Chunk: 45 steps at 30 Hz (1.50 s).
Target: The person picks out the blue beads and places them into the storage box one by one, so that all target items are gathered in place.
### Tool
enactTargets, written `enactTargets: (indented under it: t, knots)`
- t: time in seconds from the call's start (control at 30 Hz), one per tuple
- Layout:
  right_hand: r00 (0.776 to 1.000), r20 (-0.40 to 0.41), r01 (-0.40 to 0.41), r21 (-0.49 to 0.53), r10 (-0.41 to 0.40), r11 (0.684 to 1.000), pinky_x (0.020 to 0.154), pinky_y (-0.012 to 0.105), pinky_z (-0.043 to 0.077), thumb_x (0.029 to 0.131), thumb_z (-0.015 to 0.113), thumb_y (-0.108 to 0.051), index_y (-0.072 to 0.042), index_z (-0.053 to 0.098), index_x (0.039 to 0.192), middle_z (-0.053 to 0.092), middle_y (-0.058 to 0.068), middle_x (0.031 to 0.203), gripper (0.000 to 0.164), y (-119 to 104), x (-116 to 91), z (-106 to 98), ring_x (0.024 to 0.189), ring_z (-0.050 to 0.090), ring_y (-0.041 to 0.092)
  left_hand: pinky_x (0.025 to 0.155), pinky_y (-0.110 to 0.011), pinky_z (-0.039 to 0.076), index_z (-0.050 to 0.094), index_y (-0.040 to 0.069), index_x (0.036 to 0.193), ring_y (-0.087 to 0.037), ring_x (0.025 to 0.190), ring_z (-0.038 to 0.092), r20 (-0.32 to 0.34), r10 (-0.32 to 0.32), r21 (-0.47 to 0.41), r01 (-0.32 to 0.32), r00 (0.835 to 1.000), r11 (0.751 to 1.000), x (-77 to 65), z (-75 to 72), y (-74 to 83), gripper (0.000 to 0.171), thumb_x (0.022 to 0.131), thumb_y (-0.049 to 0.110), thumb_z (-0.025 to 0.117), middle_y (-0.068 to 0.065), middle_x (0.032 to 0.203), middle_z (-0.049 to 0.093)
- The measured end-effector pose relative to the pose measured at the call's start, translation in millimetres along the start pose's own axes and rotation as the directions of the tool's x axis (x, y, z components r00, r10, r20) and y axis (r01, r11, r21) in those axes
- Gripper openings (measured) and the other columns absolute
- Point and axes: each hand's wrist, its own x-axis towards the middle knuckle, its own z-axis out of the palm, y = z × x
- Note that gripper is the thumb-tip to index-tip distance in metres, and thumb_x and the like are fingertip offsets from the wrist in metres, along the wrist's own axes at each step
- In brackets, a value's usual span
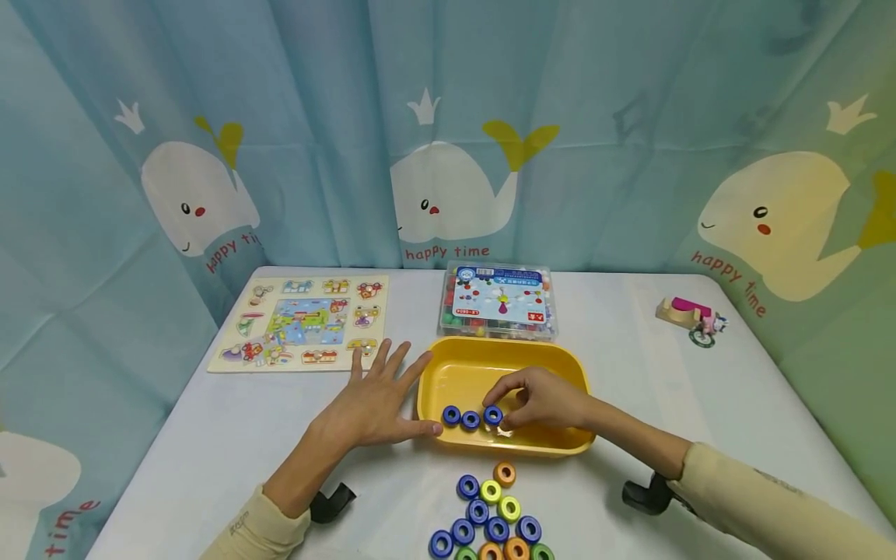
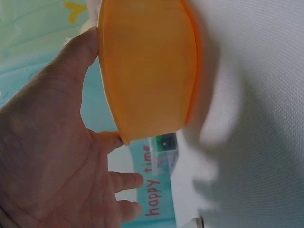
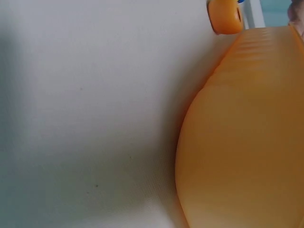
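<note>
In the head view a yellow plastic tray (image 1: 518, 351) stands on the table, with two blue ring-shaped beads (image 1: 451, 416) side by side near its front left corner. The right hand (image 1: 542, 398) reaches inside the tray and pinches another blue ring-shaped bead (image 1: 493, 415) between thumb and fingers, just right of those two. Spread wide, the left hand (image 1: 371, 404) touches the tray's left rim with its thumb and index finger; the left wrist view shows the same hand (image 2: 61, 128) against the tray's outer wall (image 2: 147, 71). The right wrist view shows the tray's side but hides the right hand.
Several blue, yellow, orange and green rings (image 1: 497, 530) lie in front of the tray. Behind it is a clear-lidded box of small parts (image 1: 498, 299). A wooden picture puzzle board (image 1: 231, 342) lies back left, and small toys (image 1: 682, 313) sit back right. A whale-print curtain (image 1: 315, 194) hangs behind.
</note>
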Motion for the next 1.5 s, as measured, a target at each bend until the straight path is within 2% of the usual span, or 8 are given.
enactTargets:
  t: [0.07,0.33,0.7,0.8,0.97,1.13,1.3,1.5]
  knots:
    - [1.0,0.021,0.004,-0.01,-0.003,1.0,0.068,0.028,0.042,0.077,0.077,-0.027,-0.031,0.071,0.099,0.067,-0.015,0.094,0.023,2,3,1,0.084,0.053,0.019,0.102,-0.063,-0.004,0.011,0.036,0.149,-0.034,0.139,0.001,0.004,-0.002,0.0,0.002,1.0,1.0,0.2,0.2,0.3,0.103,0.065,0.088,0.039,-0.007,0.155,0.011]
    - [0.996,0.09,0.008,-0.013,-0.007,1.0,0.062,0.024,0.038,0.077,0.077,-0.021,-0.027,0.072,0.099,0.067,-0.013,0.094,0.023,4,8,3,0.08,0.053,0.019,0.102,-0.062,-0.005,0.01,0.036,0.149,-0.033,0.139,-0.001,0.016,-0.007,-0.01,0.007,1.0,1.0,0.2,0.1,1.0,0.103,0.065,0.088,0.039,-0.006,0.155,0.01]
    - [0.996,0.093,0.013,-0.035,-0.01,0.999,0.063,0.025,0.038,0.076,0.077,-0.018,-0.027,0.072,0.101,0.067,-0.014,0.097,0.027,2,8,4,0.083,0.053,0.02,0.102,-0.063,-0.005,0.01,0.036,0.149,-0.034,0.139,-0.001,0.017,-0.004,-0.003,0.004,1.0,1.0,-0.6,1.8,0.3,0.103,0.065,0.089,0.038,-0.007,0.155,0.011]
    - [0.997,0.08,-0.008,-0.018,0.01,1.0,0.059,0.024,0.038,0.077,0.077,-0.021,-0.026,0.071,0.103,0.067,-0.012,0.097,0.027,-2,3,0,0.071,0.051,0.017,0.102,-0.063,-0.005,0.009,0.037,0.149,-0.034,0.139,-0.001,0.023,-0.012,-0.003,0.012,1.0,1.0,-1.0,2.2,0.2,0.103,0.064,0.089,0.038,-0.006,0.155,0.01]
    - [0.999,0.046,-0.016,0.046,0.014,0.999,0.051,0.022,0.036,0.078,0.076,-0.026,-0.024,0.071,0.104,0.064,0.0,0.085,0.026,-20,-23,-14,0.055,0.043,0.013,0.102,-0.062,-0.005,0.01,0.037,0.149,-0.033,0.139,-0.001,0.016,-0.009,0.006,0.009,1.0,1.0,-0.1,1.6,0.4,0.103,0.065,0.088,0.039,-0.006,0.155,0.01]
    - [0.992,0.061,0.108,0.106,-0.115,0.988,0.045,0.023,0.036,0.079,0.075,-0.024,-0.022,0.07,0.104,0.051,-0.001,0.064,0.026,-38,-63,-18,0.053,0.042,0.008,0.102,-0.062,-0.007,0.011,0.036,0.149,-0.034,0.139,-0.001,0.007,-0.003,-0.005,0.003,1.0,1.0,0.7,-0.1,0.7,0.103,0.065,0.088,0.039,-0.007,0.155,0.009]
    - [0.971,0.113,0.182,0.213,-0.209,0.96,0.044,0.021,0.037,0.08,0.074,-0.016,-0.021,0.068,0.106,0.058,-0.002,0.075,0.028,-39,-95,2,0.053,0.043,0.005,0.102,-0.062,-0.006,0.011,0.035,0.15,-0.034,0.139,0.0,0.011,-0.004,-0.007,0.004,1.0,1.0,0.1,-1.5,0.8,0.104,0.065,0.089,0.038,-0.007,0.155,0.009]
    - [0.981,0.136,0.092,0.307,-0.14,0.947,0.044,0.02,0.037,0.081,0.071,-0.01,-0.016,0.068,0.109,0.061,0.006,0.081,0.028,-19,-111,30,0.055,0.044,0.004,0.102,-0.063,-0.004,0.011,0.036,0.15,-0.034,0.139,0.0,0.009,-0.004,-0.005,0.004,1.0,1.0,-0.3,-2.8,0.5,0.104,0.065,0.089,0.038,-0.007,0.155,0.01]
